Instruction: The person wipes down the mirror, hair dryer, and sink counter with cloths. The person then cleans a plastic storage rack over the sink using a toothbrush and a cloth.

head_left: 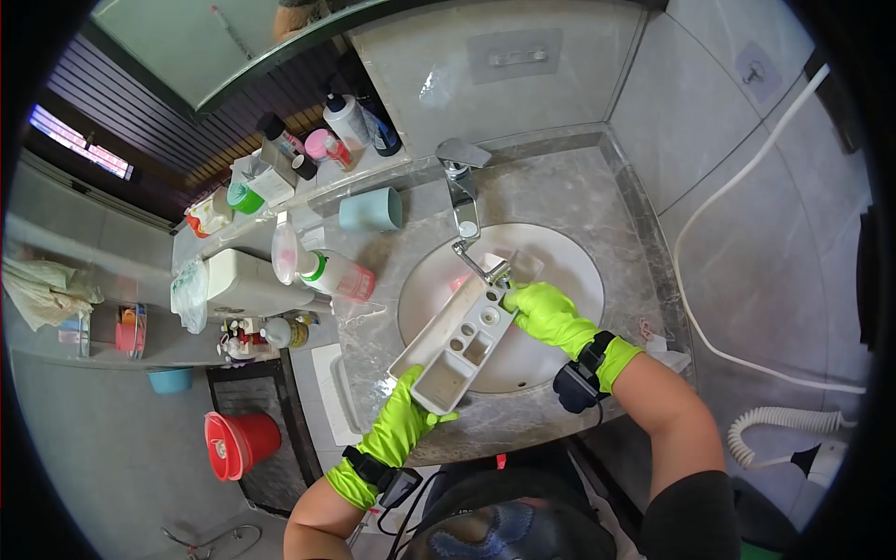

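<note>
A long white plastic holder (446,381) with round and square openings is held slantwise over the oval white sink (579,280). My left hand (401,420), in a bright green glove, grips its lower end near the counter's front edge. At its upper end, below the chrome faucet (462,201), my right hand (546,313), also gloved, is closed on it. Something pink and a small clear container (525,267) lie in the sink behind the holder, partly hidden by the faucet.
A blue-green cup (371,210) lies on the counter beside a spray bottle (338,275). Bottles and boxes (271,177) line the back ledge. A red bucket (252,441) stands on the floor at left. A white hose (686,280) hangs at right.
</note>
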A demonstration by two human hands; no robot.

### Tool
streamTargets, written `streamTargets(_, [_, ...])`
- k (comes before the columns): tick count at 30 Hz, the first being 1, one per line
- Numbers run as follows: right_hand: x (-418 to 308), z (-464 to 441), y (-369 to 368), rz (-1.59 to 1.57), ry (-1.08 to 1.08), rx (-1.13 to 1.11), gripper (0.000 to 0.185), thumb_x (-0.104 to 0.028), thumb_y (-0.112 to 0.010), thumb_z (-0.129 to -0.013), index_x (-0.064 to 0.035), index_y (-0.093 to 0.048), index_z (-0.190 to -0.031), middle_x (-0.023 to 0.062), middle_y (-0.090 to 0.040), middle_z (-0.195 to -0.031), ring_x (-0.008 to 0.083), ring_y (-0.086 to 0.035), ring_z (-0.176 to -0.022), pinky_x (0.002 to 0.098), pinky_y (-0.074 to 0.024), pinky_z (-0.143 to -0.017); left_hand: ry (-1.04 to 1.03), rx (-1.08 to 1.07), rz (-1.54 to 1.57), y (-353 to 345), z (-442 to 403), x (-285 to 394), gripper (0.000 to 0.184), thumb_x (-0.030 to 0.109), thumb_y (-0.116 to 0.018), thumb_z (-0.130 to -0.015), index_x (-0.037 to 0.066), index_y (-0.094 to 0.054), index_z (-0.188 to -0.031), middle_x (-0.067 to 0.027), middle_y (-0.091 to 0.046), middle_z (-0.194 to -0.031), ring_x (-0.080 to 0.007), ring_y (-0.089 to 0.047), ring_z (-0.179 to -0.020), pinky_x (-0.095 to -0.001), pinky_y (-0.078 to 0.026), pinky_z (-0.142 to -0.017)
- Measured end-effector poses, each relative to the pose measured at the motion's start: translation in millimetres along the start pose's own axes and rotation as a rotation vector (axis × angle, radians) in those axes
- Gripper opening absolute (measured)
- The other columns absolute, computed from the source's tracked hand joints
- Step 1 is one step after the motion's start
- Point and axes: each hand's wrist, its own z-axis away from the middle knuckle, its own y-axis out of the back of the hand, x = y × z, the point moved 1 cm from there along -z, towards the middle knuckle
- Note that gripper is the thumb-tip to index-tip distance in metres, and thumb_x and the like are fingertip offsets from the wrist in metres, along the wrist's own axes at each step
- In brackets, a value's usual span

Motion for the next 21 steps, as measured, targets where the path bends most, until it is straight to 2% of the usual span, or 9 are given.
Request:
streamTargets(3, [-2,5,2,-0.306,0.008,0.060,0.021,-0.002,-0.068,-0.078,-0.0055,-0.069,-0.099,0.0134,-0.067,-0.090,0.0327,-0.066,-0.079,0.0420,-0.0538,-0.072,0.157,0.197,0.242,0,-2,0,0.061,0.048,-0.055,-0.099,0.007,-0.046,-0.143,-0.0136,-0.063,-0.130,-0.0286,-0.071,-0.103,-0.0496,-0.065,-0.073])
streamTargets(6, [15,12,-8,-0.847,-0.353,0.087,0.022,0.001,-0.066,-0.082,-0.0029,-0.068,-0.104,0.0104,-0.065,-0.095,0.0257,-0.065,-0.086,0.0378,-0.0533,-0.075,0.130,0.168,0.197,-2,-4,12,0.058,0.047,-0.052,-0.100,0.007,-0.049,-0.141,-0.0142,-0.064,-0.127,-0.0305,-0.071,-0.102,-0.0501,-0.065,-0.067])
streamTargets(7, [24,16,-12,-0.822,-0.212,0.339,0.021,-0.001,-0.067,-0.086,-0.0021,-0.068,-0.106,0.0082,-0.064,-0.103,0.0203,-0.064,-0.090,0.0348,-0.0529,-0.076,0.135,0.142,0.217,7,-7,12,0.058,0.047,-0.052,-0.100,0.006,-0.050,-0.141,-0.0145,-0.065,-0.126,-0.0312,-0.071,-0.101,-0.0508,-0.065,-0.065])
streamTargets(10, [12,17,21,-0.379,-0.306,0.552,0.027,-0.006,-0.073,-0.087,-0.0027,-0.067,-0.113,0.0095,-0.064,-0.109,0.0203,-0.064,-0.096,0.0337,-0.0526,-0.081,0.142,0.060,0.326,24,-11,12,0.056,0.044,-0.049,-0.100,0.005,-0.050,-0.140,-0.0189,-0.067,-0.120,-0.0348,-0.073,-0.092,-0.0530,-0.063,-0.053])
streamTargets(11, [13,21,27,-0.355,-0.286,0.591,0.040,-0.021,-0.074,-0.091,-0.0039,-0.064,-0.125,0.0115,-0.064,-0.116,0.0207,-0.062,-0.106,0.0340,-0.0524,-0.086,0.160,0.006,0.369,31,-11,15,0.055,0.043,-0.049,-0.100,0.004,-0.051,-0.140,-0.0199,-0.067,-0.119,-0.0354,-0.073,-0.090,-0.0529,-0.062,-0.050])
streamTargets(14, [12,31,36,-0.621,-0.542,0.345,0.048,-0.040,-0.063,-0.099,-0.0077,-0.057,-0.135,0.0061,-0.061,-0.120,0.0185,-0.058,-0.103,0.0351,-0.0499,-0.094,0.201,-0.073,0.404,34,-14,17,0.055,0.042,-0.047,-0.100,0.003,-0.052,-0.138,-0.0211,-0.069,-0.113,-0.0342,-0.074,-0.080,-0.0467,-0.060,-0.042])
streamTargets(17, [42,46,12,-1.120,-0.628,0.152,0.071,-0.060,-0.050,-0.100,-0.0078,-0.046,-0.148,0.0123,-0.055,-0.139,0.0232,-0.054,-0.127,0.0389,-0.0490,-0.101,0.103,-0.129,0.170,25,-15,30,0.054,0.045,-0.047,-0.100,0.005,-0.056,-0.135,-0.0175,-0.071,-0.109,-0.0301,-0.074,-0.078,-0.0416,-0.060,-0.041])
streamTargets(18, [46,47,5,-1.186,-0.625,0.166,0.073,-0.062,-0.049,-0.099,-0.0087,-0.044,-0.149,0.0120,-0.054,-0.140,0.0242,-0.053,-0.128,0.0409,-0.0482,-0.103,0.000,-0.121,0.040,27,-21,25,0.054,0.045,-0.046,-0.100,0.005,-0.056,-0.135,-0.0174,-0.072,-0.108,-0.0299,-0.074,-0.076,-0.0409,-0.059,-0.040])
streamTargets(21, [60,48,-7,-1.366,-0.622,0.179,0.081,-0.069,-0.048,-0.097,-0.0115,-0.038,-0.153,0.0122,-0.049,-0.146,0.0288,-0.048,-0.135,0.0499,-0.0459,-0.106,0.064,-0.136,0.152,35,-28,22,0.044,0.025,-0.051,-0.098,0.003,-0.055,-0.136,-0.0171,-0.071,-0.108,-0.0290,-0.073,-0.073,-0.0376,-0.058,-0.041])
